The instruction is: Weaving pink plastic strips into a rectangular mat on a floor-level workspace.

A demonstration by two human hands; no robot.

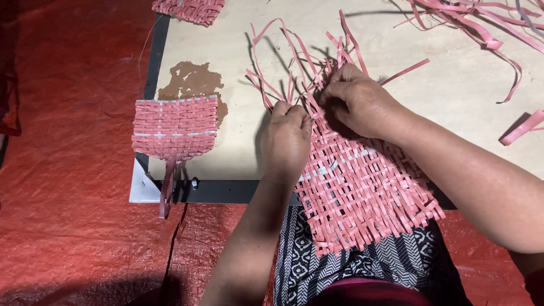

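Tarp [68, 187], red, covers the floor on the left side. On the desk [238, 153], near its left edge, lies a small finished woven panel [174, 127], pink w/ two pale stripes, one strip hanging down over the edge. Another woven piece [190, 10] is at the top edge, only partly in view. In the middle, the left hand [288, 139] has its grip clenched, pinching a pink strip at the top edge of the big woven mat [362, 190]. The mat lies half on the desk, half over the person's lap. The right hand [357, 102] presses on the mat's upper part, fingers curled around the loose strips [294, 62] that stand up there. At top right, more loose pink strips [481, 28] lie apart on the desk.
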